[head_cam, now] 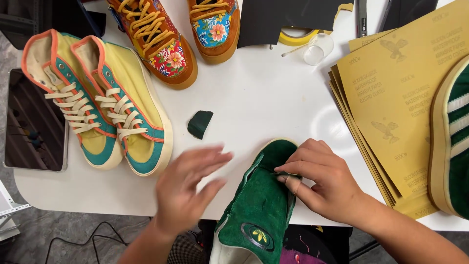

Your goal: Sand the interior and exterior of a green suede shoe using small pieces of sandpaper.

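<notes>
Here, green suede shoe [259, 205] toe pointing away, long axis near-vertical; right hand [322, 178] fingers pinching its edge; left hand [188, 188] spread, blurred.

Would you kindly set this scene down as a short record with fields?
Surface: white table
Right hand: pinching a small scrap against the green suede shoe near its toe
Left hand: open, blurred, beside the shoe, holding nothing
Nearby: dark green scrap lying apart on the table
Left side: pair of yellow and teal sneakers
Top: pair of orange floral sneakers
Right side: stack of sandpaper sheets, second green shoe on it
</notes>
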